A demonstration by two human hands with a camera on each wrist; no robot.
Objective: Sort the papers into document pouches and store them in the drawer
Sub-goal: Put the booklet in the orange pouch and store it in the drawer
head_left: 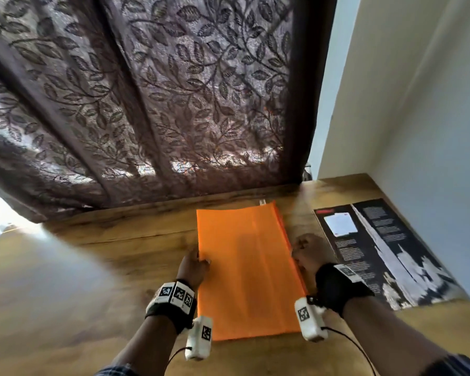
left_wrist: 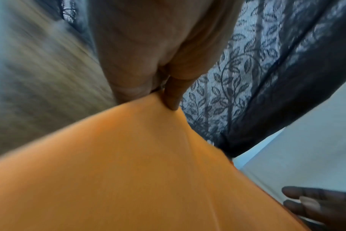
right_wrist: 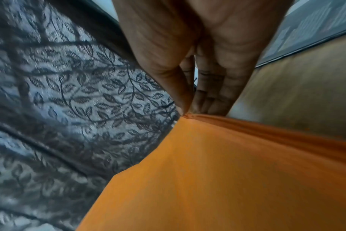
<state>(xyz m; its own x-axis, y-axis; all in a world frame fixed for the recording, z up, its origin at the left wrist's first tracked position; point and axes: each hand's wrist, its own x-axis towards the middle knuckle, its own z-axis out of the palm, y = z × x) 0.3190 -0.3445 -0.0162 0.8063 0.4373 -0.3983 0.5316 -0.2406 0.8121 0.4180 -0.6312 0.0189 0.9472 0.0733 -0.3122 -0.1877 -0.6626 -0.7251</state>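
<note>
An orange document pouch [head_left: 244, 270] is held lengthwise over the wooden table [head_left: 98, 267], its zipper edge on the right. My left hand [head_left: 194, 263] pinches the pouch's left edge, thumb on top [left_wrist: 171, 96]. My right hand [head_left: 305, 251] grips the right zipper edge between thumb and fingers [right_wrist: 188, 107]. The pouch [left_wrist: 148, 171] fills the lower part of both wrist views [right_wrist: 227, 171]. What is inside it does not show.
A dark printed brochure [head_left: 383, 253] lies open on the table at the right, close to the white wall [head_left: 418, 118]. A brown leaf-patterned curtain [head_left: 147, 90] hangs behind the table's far edge. Bright light falls on the table's left end.
</note>
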